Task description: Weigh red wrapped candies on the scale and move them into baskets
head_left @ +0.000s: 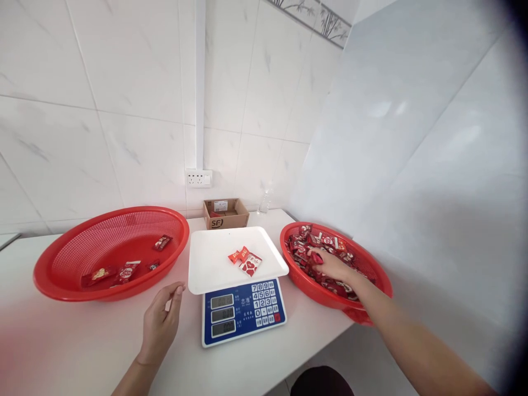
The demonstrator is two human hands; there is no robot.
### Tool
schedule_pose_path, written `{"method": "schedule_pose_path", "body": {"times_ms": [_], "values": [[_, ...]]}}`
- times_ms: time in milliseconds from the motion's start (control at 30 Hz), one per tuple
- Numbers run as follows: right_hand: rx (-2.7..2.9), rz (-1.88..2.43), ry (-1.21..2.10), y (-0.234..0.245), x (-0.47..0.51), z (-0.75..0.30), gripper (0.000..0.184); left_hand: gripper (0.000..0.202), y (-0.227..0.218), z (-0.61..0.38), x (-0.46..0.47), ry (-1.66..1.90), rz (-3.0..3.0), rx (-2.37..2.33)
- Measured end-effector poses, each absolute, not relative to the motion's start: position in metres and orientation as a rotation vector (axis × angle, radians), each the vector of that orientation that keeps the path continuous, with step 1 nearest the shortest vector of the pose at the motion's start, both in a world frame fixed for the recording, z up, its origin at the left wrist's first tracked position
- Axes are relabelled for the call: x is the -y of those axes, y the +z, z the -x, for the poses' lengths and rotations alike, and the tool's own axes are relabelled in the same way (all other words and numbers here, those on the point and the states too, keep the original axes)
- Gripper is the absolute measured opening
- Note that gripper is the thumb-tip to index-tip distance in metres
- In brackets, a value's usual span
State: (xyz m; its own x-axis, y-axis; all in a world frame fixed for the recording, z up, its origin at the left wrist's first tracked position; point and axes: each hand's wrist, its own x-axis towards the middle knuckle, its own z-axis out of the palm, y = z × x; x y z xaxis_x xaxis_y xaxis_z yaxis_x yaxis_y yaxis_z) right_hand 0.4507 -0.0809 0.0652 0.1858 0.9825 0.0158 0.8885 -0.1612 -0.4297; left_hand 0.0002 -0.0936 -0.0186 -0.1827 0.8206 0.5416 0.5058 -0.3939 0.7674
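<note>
My right hand (330, 265) reaches into the right red basket (295, 275), its fingers closed around a small red-wrapped candy (317, 257). Beneath and around it lie many red and dark wrapped candies (334, 242). Just left of the scale, my left hand (161, 319) hovers over the table with thumb and fingers drawn together, and I see nothing in it. Between my hands stands a blue and white digital scale (244, 313). On its white tray (210, 253) rest several small packets, among them a white and red packet (250, 264) and an orange-red packet (234, 257).
A larger red basket (53, 275) stands at the left, holding several wrapped candies (126, 272). Behind the scale is an open cardboard box (226, 220), with a clear plastic bottle (265, 202) beside it. The white table (173, 368) meets tiled walls at the back and right.
</note>
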Motion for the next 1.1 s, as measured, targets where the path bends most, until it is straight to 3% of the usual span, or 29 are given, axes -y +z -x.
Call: {"method": "schedule_pose_path", "body": {"times_ms": [333,667,900,1100], "values": [[1.343,1.687,0.718,0.106,0.071,-0.408,0.055,0.030,-0.019,-0.001,0.093,1.664,-1.767,-1.515],[1.886,1.539,1.124,0.115,0.051,-0.278,0.046,0.027,-0.022,0.001,0.093,1.696,-1.746,-1.481],[2.016,1.692,0.949,0.105,0.040,-0.273,0.053,0.026,-0.021,0.001,0.094,1.678,-1.713,-1.453],[1.983,1.735,0.812,0.104,0.044,-0.281,0.038,0.025,-0.019,-0.001,0.096,1.657,-1.734,-1.462]]}}
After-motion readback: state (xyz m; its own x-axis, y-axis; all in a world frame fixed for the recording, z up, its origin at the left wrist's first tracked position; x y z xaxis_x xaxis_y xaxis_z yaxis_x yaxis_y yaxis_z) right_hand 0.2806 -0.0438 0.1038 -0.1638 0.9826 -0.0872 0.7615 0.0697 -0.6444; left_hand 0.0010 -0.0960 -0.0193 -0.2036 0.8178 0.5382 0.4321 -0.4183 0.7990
